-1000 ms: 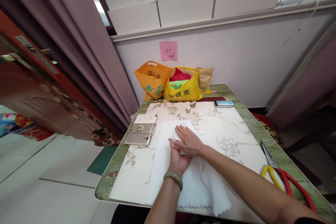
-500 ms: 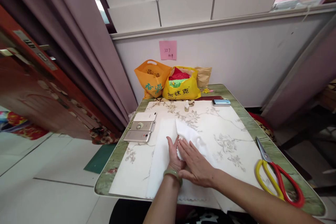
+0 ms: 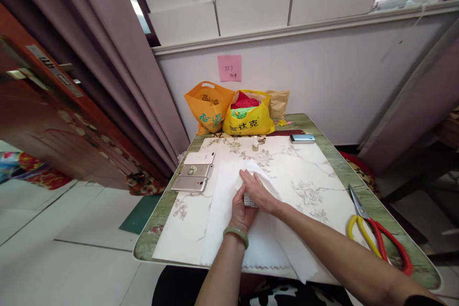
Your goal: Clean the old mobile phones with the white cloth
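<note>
Wall (image 3: 304, 67): pale, rising beyond the white cloth (image 3: 224, 234).
Bench (image 3: 152, 232): green marbled top beneath the white cloth, reaching past it left, right and behind.
Floral sheet (image 3: 308, 191): on the bench, directly under the white cloth.
White cloth: spread out, its zigzag edge nearest the wearer, part of it folded up at the hands.
Yellow bag (image 3: 265, 128) and orange bag (image 3: 211, 105): side by side behind the white cloth, the yellow one holding red and green items.
Scissors (image 3: 363, 212): well to the right of the white cloth, blades parted a little.
Hands: together above the white cloth; the left hand (image 3: 243, 213) cups the keypad phone (image 3: 250, 201), the right hand (image 3: 258, 193) covers its far part with outstretched fingers; whether the right one grips, I cannot tell.
Three phones (image 3: 202, 170): in a row, just left of the white cloth.
Keypad phone: over the white cloth, keys partly showing.
Bottle (image 3: 255, 144): small, upright, just behind the white cloth.
</note>
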### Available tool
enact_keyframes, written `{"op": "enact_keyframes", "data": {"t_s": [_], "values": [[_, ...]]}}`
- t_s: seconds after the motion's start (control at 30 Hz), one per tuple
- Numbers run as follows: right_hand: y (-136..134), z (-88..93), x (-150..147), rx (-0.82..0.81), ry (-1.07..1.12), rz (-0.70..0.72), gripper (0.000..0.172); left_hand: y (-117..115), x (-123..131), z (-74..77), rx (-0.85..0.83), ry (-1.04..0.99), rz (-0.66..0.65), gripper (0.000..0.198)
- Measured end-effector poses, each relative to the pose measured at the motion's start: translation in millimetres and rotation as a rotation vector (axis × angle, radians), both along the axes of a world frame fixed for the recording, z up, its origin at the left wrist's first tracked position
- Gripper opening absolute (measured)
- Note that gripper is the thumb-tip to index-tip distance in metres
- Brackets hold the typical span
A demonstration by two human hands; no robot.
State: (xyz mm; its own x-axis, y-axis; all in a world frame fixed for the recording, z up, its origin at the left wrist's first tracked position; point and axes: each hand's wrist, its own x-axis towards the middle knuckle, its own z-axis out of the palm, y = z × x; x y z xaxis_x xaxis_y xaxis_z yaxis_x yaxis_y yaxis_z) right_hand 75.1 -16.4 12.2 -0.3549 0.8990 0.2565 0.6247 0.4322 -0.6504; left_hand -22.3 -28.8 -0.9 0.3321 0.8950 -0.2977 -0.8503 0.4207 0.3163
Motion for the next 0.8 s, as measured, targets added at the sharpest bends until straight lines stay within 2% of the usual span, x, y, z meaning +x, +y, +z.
{"op": "enact_keyframes", "data": {"t_s": [0.07, 0.13, 0.2, 0.3, 0.37, 0.47, 0.57, 0.67, 0.8], "values": [[-11, 10.4, 16, -0.013, 0.218, -0.178, 0.056, 0, 1, -3.1, -0.026, 0.028, 0.014, 0.035], [-32, 20.6, 34, -0.017, 0.239, -0.329, 0.05, 2, 3, -5.5, -0.057, 0.049, 0.038, 0.034], [-60, 26.4, 50, -0.11, 0.018, -0.346, 0.046, 3, 4, -7.4, -0.088, 0.068, 0.033, 0.033], [-101, 23.1, 59, -0.206, -0.383, -0.341, 0.052, 6, 3, -10.2, -0.123, 0.078, 0.003, 0.033], [-119, 17.4, 57, -0.205, -0.544, -0.312, 0.041, 6, 2, -12.3, -0.124, 0.075, 0.0, 0.034], [-131, 15.2, 58, -0.191, -0.667, -0.297, 0.015, 7, 1, -14.5, -0.112, 0.068, 0.017, 0.038], [-134, 23.3, 72, -0.193, -0.738, -0.336, 0.014, 5, 1, -14.4, -0.087, 0.045, 0.03, 0.044], [-140, 31.3, 100, -0.166, -0.794, -0.401, 0.015, 4, 1, -13.0, -0.085, 0.047, 0.029, 0.048], [-152, 33.5, 139, -0.186, -0.85, -0.465, 0.019, 2, 1, -11.8, -0.113, 0.07, 0.03, 0.051]]}}
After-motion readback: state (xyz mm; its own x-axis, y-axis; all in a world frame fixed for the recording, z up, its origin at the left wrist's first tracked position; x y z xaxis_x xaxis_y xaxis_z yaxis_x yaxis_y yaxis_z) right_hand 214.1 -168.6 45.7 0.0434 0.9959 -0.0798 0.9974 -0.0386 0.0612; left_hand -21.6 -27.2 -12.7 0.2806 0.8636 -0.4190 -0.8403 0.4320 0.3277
